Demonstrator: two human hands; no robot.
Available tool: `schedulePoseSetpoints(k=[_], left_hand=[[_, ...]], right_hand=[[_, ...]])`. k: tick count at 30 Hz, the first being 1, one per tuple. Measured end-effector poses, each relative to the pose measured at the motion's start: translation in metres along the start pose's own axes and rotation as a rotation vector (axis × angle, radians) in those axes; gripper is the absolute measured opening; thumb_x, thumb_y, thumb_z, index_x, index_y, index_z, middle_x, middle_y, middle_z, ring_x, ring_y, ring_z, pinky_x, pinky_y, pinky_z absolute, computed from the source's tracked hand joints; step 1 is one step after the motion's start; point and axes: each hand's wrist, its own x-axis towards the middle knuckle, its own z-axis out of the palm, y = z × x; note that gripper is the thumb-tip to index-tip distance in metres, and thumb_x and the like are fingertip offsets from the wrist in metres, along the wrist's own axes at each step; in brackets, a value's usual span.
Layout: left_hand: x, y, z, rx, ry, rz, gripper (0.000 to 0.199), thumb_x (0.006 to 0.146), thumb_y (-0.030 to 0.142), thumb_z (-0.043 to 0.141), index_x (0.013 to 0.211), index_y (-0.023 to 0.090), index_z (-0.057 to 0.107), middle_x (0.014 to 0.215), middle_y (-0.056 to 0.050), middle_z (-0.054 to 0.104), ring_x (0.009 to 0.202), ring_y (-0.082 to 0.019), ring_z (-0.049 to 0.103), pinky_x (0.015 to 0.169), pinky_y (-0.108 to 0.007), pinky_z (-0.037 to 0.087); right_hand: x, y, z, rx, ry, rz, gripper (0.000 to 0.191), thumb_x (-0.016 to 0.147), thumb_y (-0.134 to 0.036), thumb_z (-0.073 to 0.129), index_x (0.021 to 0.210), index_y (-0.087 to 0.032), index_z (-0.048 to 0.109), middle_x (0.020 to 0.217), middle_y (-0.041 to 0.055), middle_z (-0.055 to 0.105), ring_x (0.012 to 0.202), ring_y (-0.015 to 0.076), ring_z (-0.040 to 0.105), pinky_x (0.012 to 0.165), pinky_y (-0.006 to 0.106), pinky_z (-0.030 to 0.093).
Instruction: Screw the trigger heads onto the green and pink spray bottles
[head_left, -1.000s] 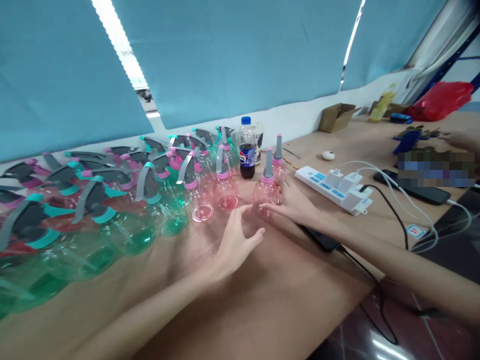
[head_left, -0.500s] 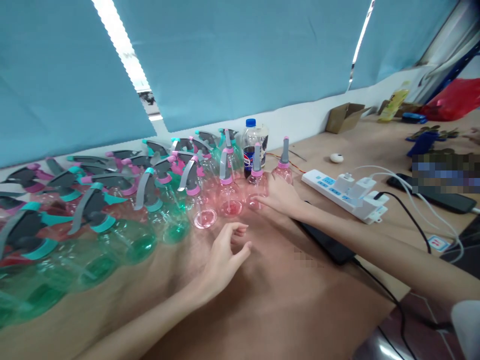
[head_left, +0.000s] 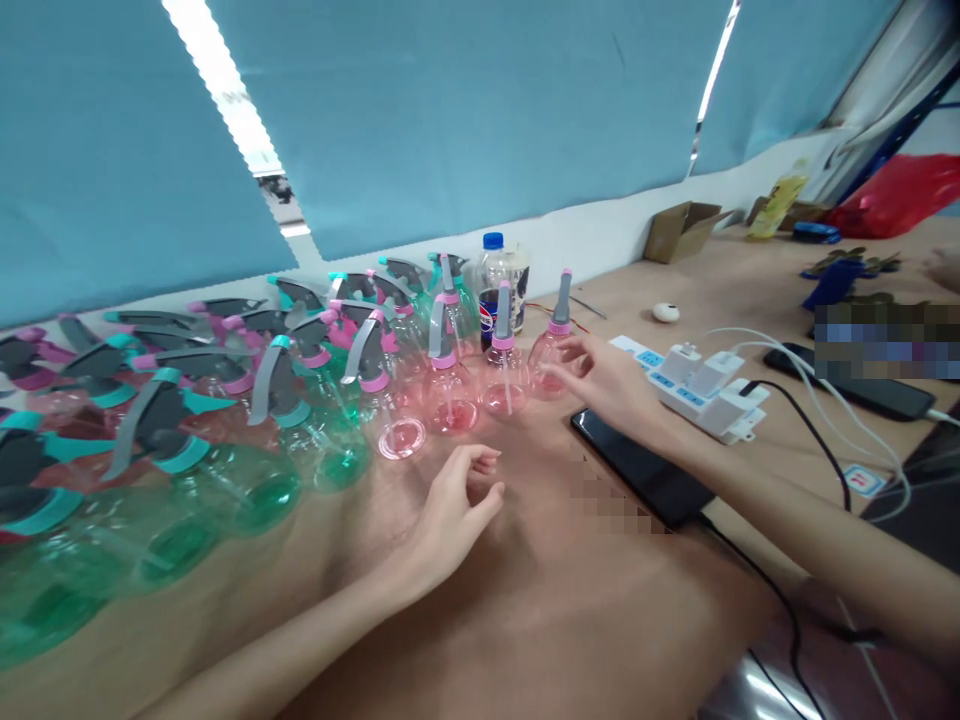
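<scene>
My left hand (head_left: pixel 457 515) hovers over the brown tabletop with fingers loosely curled, thumb apart, and nothing in it. My right hand (head_left: pixel 611 390) is at the right side of the rightmost pink spray bottle (head_left: pixel 546 362). Its thumb and fingers are apart and overlap the bottle's edge; whether they touch it is unclear. To the left stand more clear pink spray bottles, one (head_left: pixel 504 375) close by and another (head_left: pixel 451 395) beyond it. Green-tinted spray bottles with turquoise collars, one of them a near bottle (head_left: pixel 274 490), crowd the left side.
Behind the spray bottles is a cola bottle (head_left: pixel 491 270) with a blue cap. A black phone (head_left: pixel 637 470) lies below my right forearm. A white power strip (head_left: pixel 694 395) with plugged-in chargers and cables is at right. Farther back are a cardboard box (head_left: pixel 679 235) and a red bag (head_left: pixel 900 195).
My right hand has moved from the second pink spray bottle from the right to the rightmost one. The bottle it left stands upright. My left hand has hardly moved.
</scene>
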Motion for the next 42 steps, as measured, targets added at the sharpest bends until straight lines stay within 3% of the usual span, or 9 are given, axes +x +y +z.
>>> schedulePoseSetpoints(k=[3, 6, 9, 16, 21, 24, 28, 35, 42], left_hand=[[0.003, 0.002, 0.003, -0.016, 0.004, 0.005, 0.020, 0.089, 0.022, 0.054, 0.109, 0.020, 0.050, 0.112, -0.007, 0.059, 0.098, -0.021, 0.061, 0.081, -0.036, 0.051], [0.001, 0.007, 0.007, -0.025, 0.001, 0.009, 0.021, 0.089, 0.021, 0.053, 0.109, 0.021, 0.051, 0.113, -0.006, 0.059, 0.097, -0.020, 0.062, 0.081, -0.036, 0.052], [-0.004, 0.010, 0.009, -0.022, -0.003, 0.010, 0.021, 0.088, 0.020, 0.054, 0.109, 0.021, 0.051, 0.112, -0.006, 0.059, 0.095, -0.020, 0.062, 0.080, -0.037, 0.052], [-0.012, 0.006, 0.007, -0.058, -0.001, 0.004, 0.023, 0.087, 0.018, 0.054, 0.109, 0.020, 0.052, 0.110, -0.006, 0.058, 0.094, -0.020, 0.062, 0.079, -0.036, 0.053], [-0.017, 0.011, 0.006, -0.112, 0.002, -0.011, 0.022, 0.087, 0.019, 0.054, 0.108, 0.019, 0.052, 0.105, -0.006, 0.057, 0.089, -0.018, 0.061, 0.080, -0.036, 0.053], [-0.019, 0.015, 0.003, -0.113, 0.014, 0.008, 0.020, 0.088, 0.021, 0.054, 0.108, 0.020, 0.052, 0.104, -0.005, 0.058, 0.088, -0.018, 0.060, 0.081, -0.036, 0.052], [-0.021, 0.017, -0.005, -0.136, 0.078, 0.026, 0.021, 0.092, 0.030, 0.054, 0.111, 0.022, 0.051, 0.114, -0.006, 0.058, 0.095, -0.019, 0.062, 0.087, -0.039, 0.052], [-0.033, 0.011, -0.019, 0.021, 0.092, 0.133, 0.069, 0.080, 0.036, 0.071, 0.138, 0.024, 0.034, 0.145, -0.012, 0.042, 0.131, -0.030, 0.045, 0.108, -0.052, 0.038], [-0.044, 0.011, -0.030, -0.047, 0.138, 0.141, 0.059, 0.080, 0.030, 0.068, 0.132, 0.020, 0.041, 0.129, -0.012, 0.054, 0.119, -0.029, 0.054, 0.102, -0.051, 0.042]], right_hand=[[0.012, 0.030, -0.009, -0.020, 0.128, 0.090, 0.041, 0.080, -0.053, 0.064, 0.103, -0.018, 0.061, 0.101, 0.0143, 0.067, 0.089, 0.0317, 0.065, 0.079, 0.048, 0.051], [0.029, 0.051, -0.002, 0.092, 0.002, 0.174, 0.066, 0.066, -0.053, 0.077, 0.117, -0.017, 0.056, 0.118, 0.0185, 0.062, 0.105, 0.0361, 0.061, 0.084, 0.050, 0.051], [0.040, 0.058, 0.011, 0.249, -0.177, 0.051, 0.077, 0.062, -0.045, 0.081, 0.127, -0.019, 0.049, 0.124, 0.0142, 0.060, 0.112, 0.0327, 0.059, 0.091, 0.047, 0.050], [0.042, 0.057, 0.026, 0.231, -0.167, 0.007, 0.070, 0.060, -0.037, 0.082, 0.121, -0.021, 0.053, 0.114, 0.0082, 0.064, 0.107, 0.0310, 0.060, 0.094, 0.047, 0.047], [0.035, 0.053, 0.007, 0.200, -0.067, 0.084, 0.061, 0.065, -0.038, 0.080, 0.117, -0.019, 0.054, 0.114, 0.0114, 0.063, 0.103, 0.0328, 0.062, 0.089, 0.048, 0.049], [0.017, 0.036, -0.014, 0.227, -0.041, 0.047, 0.056, 0.070, -0.042, 0.077, 0.117, -0.023, 0.054, 0.122, 0.0105, 0.060, 0.111, 0.0328, 0.059, 0.091, 0.048, 0.049], [-0.026, -0.006, -0.024, 0.247, -0.146, -0.074, 0.062, 0.067, -0.045, 0.079, 0.118, -0.023, 0.052, 0.115, 0.0091, 0.064, 0.108, 0.0330, 0.061, 0.092, 0.050, 0.048], [-0.080, -0.076, 0.010, 0.397, -0.341, -0.188, 0.056, 0.073, -0.042, 0.075, 0.120, -0.024, 0.049, 0.117, 0.0099, 0.063, 0.106, 0.0305, 0.062, 0.085, 0.045, 0.051], [-0.087, -0.112, 0.032, 0.378, -0.431, -0.196, 0.055, 0.064, -0.042, 0.081, 0.108, -0.024, 0.054, 0.103, 0.0071, 0.065, 0.093, 0.0299, 0.065, 0.076, 0.045, 0.053]])
